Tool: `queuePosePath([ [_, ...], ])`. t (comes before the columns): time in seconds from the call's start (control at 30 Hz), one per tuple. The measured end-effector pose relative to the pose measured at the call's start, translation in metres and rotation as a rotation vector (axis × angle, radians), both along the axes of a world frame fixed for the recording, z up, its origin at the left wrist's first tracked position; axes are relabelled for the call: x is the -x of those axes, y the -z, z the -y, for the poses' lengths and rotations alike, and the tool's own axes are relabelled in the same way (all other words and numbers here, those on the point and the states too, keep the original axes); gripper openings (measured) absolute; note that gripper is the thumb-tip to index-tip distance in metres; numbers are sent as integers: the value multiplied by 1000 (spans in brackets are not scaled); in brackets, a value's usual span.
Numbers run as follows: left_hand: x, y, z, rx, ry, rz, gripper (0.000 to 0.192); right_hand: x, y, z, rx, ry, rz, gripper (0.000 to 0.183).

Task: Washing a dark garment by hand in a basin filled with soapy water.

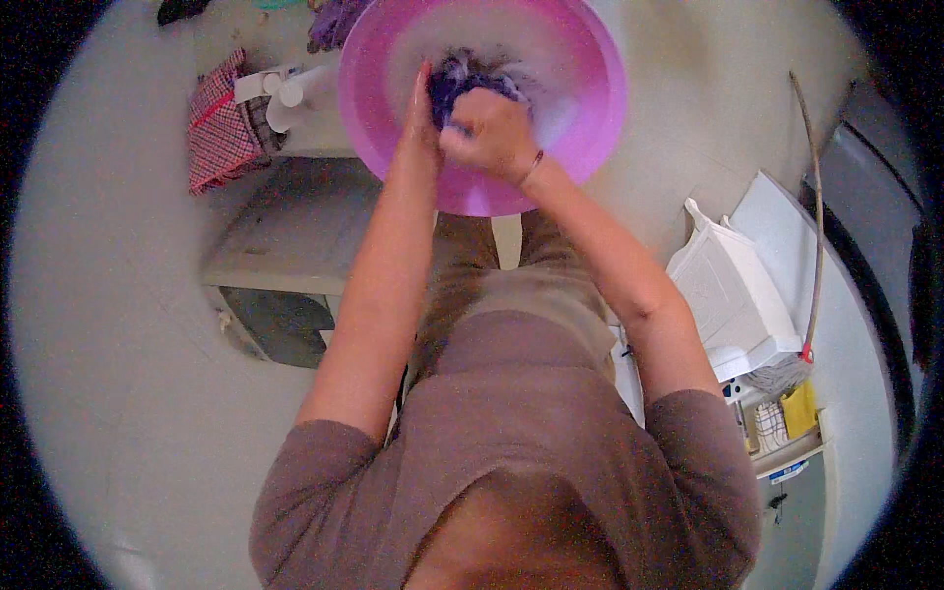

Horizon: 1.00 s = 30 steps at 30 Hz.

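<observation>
A wide pink plastic basin (601, 103) with cloudy, sudsy water stands in front of me. Over the water is a wet, dark purple-blue cloth (472, 74), bunched up between my hands. My left hand (424, 110) is seen edge-on along the cloth's left side, one digit pointing up and the other fingers mostly hidden. Curled into a fist, my right hand (493, 129) grips the front of the cloth and is slightly blurred. A thin dark band (532, 168) circles my right wrist.
Left of the basin lie a red checked cloth (216, 125), a white bottle (290, 94) and a purple cloth (332, 26) above a grey ledge (295, 214). At right are a white plastic stool (737, 287), a long stick (817, 199), a grey mop head (778, 375) and a yellow cloth (799, 411).
</observation>
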<state>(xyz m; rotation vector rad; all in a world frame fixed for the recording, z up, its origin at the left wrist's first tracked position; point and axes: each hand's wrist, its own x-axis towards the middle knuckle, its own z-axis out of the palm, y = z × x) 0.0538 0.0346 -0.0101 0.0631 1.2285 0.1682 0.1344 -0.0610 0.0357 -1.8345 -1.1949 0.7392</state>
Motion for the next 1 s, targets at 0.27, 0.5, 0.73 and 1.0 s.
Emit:
queuePosePath([
  [0.27,4,18,39,-44,-60,325,41,-17,33,-21,216,45,456,23],
  [0.5,-4,13,56,-377,-200,613,33,5,-5,-7,-73,-59,221,30],
  [0.73,9,15,12,-182,88,64,11,-42,42,3,-91,98,494,14],
  [1.0,20,38,29,-1221,1004,-430,34,-20,63,13,450,191,517,39],
])
